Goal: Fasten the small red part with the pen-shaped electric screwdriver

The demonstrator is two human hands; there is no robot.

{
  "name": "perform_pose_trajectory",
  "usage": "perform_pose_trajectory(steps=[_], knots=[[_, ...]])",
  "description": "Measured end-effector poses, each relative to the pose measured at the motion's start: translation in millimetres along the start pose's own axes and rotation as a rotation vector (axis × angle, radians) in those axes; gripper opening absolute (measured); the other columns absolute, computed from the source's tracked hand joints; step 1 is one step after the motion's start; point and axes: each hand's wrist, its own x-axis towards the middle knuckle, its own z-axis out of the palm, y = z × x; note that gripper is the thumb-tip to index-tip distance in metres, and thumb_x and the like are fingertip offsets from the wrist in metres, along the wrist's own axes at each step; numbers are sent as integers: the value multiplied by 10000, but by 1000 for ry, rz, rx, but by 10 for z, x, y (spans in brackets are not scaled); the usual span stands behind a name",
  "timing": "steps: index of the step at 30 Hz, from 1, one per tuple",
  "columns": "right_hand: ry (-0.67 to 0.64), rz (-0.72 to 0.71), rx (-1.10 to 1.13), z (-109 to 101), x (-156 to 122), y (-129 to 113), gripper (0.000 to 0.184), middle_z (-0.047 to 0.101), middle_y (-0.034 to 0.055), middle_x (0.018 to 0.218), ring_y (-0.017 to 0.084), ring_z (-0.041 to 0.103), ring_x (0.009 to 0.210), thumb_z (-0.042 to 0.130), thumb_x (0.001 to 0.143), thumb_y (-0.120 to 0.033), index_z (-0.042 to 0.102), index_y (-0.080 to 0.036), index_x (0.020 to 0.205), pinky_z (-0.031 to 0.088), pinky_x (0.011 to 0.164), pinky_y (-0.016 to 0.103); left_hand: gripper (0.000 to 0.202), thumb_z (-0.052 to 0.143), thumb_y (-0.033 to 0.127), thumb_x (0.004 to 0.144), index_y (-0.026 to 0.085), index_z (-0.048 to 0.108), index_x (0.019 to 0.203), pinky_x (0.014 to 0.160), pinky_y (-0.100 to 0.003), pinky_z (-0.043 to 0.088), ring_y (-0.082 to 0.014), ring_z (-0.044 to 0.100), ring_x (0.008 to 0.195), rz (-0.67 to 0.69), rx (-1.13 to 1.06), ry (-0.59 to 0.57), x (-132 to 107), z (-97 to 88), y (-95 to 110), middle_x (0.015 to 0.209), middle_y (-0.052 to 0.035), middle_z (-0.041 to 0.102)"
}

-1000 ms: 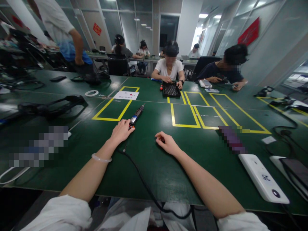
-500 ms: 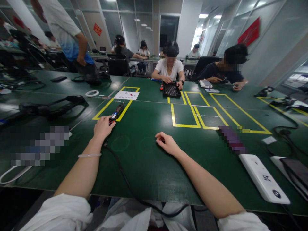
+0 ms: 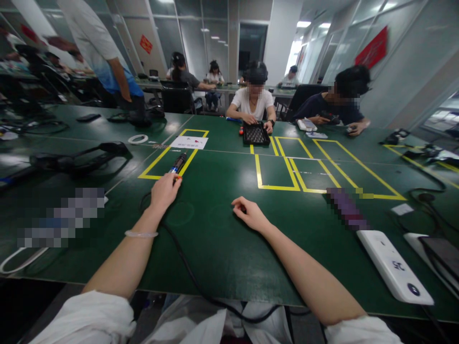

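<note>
My left hand [image 3: 165,192] is closed around the rear end of a dark electric screwdriver [image 3: 178,164] with a blue band. Its tip points away from me, along the right side of a yellow-taped rectangle [image 3: 147,172]. A bit of orange-red shows by my fingertips; the rest of the grip is hidden under the hand. My right hand [image 3: 250,214] rests on the green table [image 3: 222,258], fingers loosely curled in, with nothing visible in them. A black cable [image 3: 182,258] runs from near my left wrist toward my lap.
A printed white sheet [image 3: 189,142] lies across the taped rectangle. Opposite, a person handles a black tray [image 3: 256,134] of small parts. A white power bank [image 3: 394,267] lies at right, a black headset-like frame [image 3: 82,155] at left. More yellow tape outlines [image 3: 279,187] mark the table.
My left hand has moved right and slightly forward along the screwdriver, covering more of its rear. My right hand has stayed put. At the far left, the standing person's arm has shifted.
</note>
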Motion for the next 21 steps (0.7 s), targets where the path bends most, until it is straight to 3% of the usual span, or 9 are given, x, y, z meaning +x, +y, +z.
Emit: perform_pose_trajectory(steps=[5, 9, 14, 21], knots=[[0, -5, 8, -1, 1, -5, 179, 621, 3, 816, 130, 573, 713, 534, 869, -212, 565, -195, 1044, 453, 708, 259, 338, 447, 424, 930, 194, 628, 1099, 856, -297, 468, -195, 637, 950, 341, -475, -336, -223, 66, 622, 1055, -54, 692], [-27, -9, 44, 0, -1, -13, 247, 620, -5, 821, 123, 574, 697, 555, 862, -217, 528, -202, 1107, 461, 702, 257, 381, 523, 383, 895, 198, 583, 1222, 825, -280, 483, -166, 648, 900, 383, -649, -524, -407, 109, 979, 1036, -51, 691], [-85, -43, 72, 19, 5, -16, 232, 628, -8, 819, 124, 578, 709, 574, 861, -212, 546, -209, 1091, 468, 716, 258, 489, 554, 377, 882, 190, 478, 1327, 769, -265, 483, -144, 635, 825, 391, -798, -649, -522, 117, 1118, 973, -45, 678], [-98, -51, 103, 21, 4, -46, 178, 614, -6, 819, 123, 567, 711, 565, 869, -215, 557, -203, 1046, 461, 697, 254, 510, 513, 375, 911, 177, 436, 1375, 790, -271, 460, -153, 615, 858, 416, -821, -722, -550, 77, 1169, 1002, -53, 667]])
